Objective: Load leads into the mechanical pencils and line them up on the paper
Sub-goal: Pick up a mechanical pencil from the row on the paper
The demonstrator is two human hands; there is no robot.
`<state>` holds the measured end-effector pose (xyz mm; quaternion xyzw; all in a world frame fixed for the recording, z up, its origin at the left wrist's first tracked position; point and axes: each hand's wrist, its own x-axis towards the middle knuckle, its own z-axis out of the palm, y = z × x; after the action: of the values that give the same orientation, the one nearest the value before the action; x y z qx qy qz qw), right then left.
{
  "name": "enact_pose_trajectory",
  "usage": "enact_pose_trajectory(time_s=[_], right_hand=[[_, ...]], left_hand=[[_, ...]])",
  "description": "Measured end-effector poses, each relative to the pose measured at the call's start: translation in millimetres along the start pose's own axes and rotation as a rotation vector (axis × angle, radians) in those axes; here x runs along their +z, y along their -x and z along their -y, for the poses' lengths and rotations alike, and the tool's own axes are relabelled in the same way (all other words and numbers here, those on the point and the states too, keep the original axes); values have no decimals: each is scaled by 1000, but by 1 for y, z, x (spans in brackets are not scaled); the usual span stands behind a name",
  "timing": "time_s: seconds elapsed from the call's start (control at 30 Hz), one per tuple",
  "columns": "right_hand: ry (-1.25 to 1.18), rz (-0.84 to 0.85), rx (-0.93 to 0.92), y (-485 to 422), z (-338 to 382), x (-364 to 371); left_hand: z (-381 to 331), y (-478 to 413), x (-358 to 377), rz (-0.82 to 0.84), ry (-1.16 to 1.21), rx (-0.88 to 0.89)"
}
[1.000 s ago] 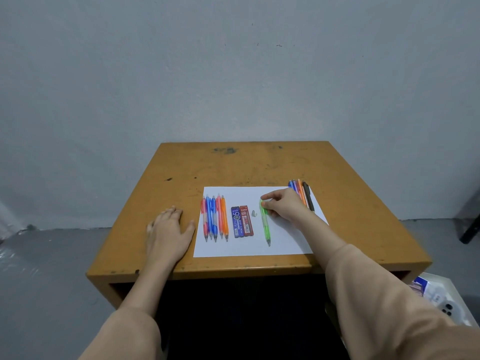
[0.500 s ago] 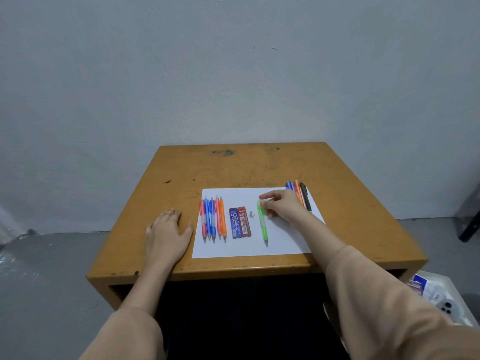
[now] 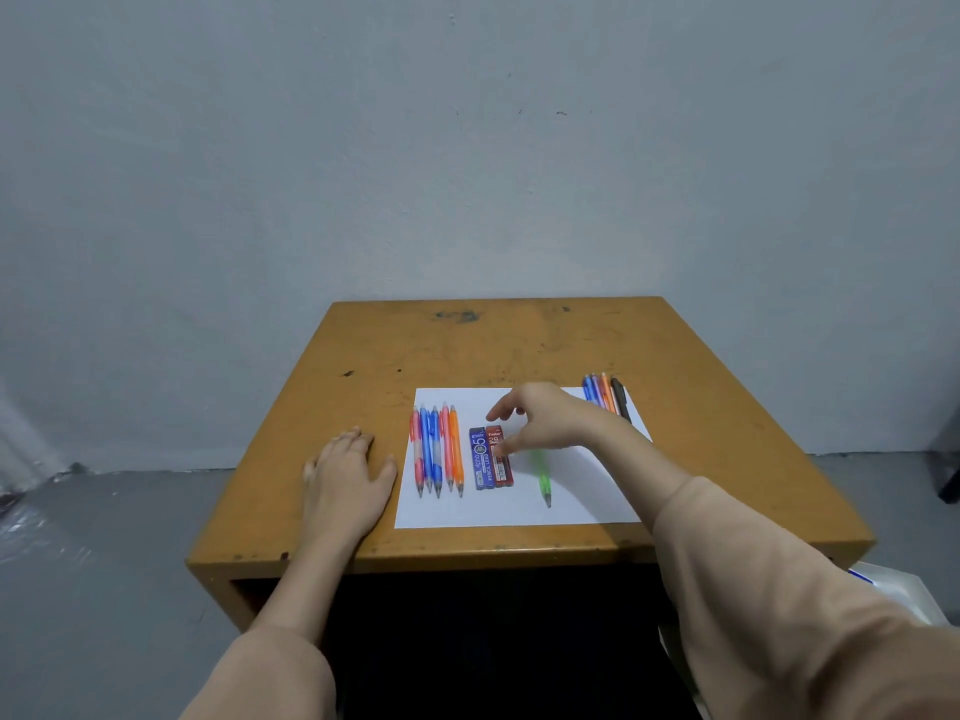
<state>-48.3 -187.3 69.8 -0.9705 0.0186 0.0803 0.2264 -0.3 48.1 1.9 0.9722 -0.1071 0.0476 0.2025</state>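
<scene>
The right hand (image 3: 550, 423) hovers with fingers spread and loosely curved, holding nothing, above the two lead cases at the centre of the frame. Its thumb lies over the red lead case (image 3: 503, 467), which sits against the blue lead case (image 3: 480, 459). The step looks like fetching leads for the green pencil (image 3: 544, 478), which lies alone on the paper (image 3: 587, 496), just right of the cases.

To do it well, pinch the red case by its long edges and lift straight up, so its blue neighbour and the row of five pencils (image 3: 436, 452) to the left are not knocked out of line. The left hand (image 3: 345, 475) rests flat and relaxed on the surface (image 3: 467, 345), left of the paper (it could pin the sheet).

Whether the thumb actually touches the case cannot be told. The green pencil's upper end is blurred and partly under the hand. The spare pencils (image 3: 605, 394) at the paper's upper right corner are partly hidden by the wrist.
</scene>
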Motion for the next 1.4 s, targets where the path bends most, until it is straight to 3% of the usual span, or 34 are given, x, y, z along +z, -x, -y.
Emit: enact_pose_trajectory(time_s=[0.2, 0.6, 1.03, 1.4], right_hand=[[216, 105, -36, -3, 3, 5], [211, 70, -43, 0, 8, 11], [-168, -270, -98, 20, 13, 23], [-400, -353, -142, 39, 14, 26]], left_hand=[[0, 1, -1, -3, 4, 3], [1, 0, 0, -10, 11, 5], [1, 1, -1, -10, 5, 6], [2, 2, 1, -26, 12, 28]])
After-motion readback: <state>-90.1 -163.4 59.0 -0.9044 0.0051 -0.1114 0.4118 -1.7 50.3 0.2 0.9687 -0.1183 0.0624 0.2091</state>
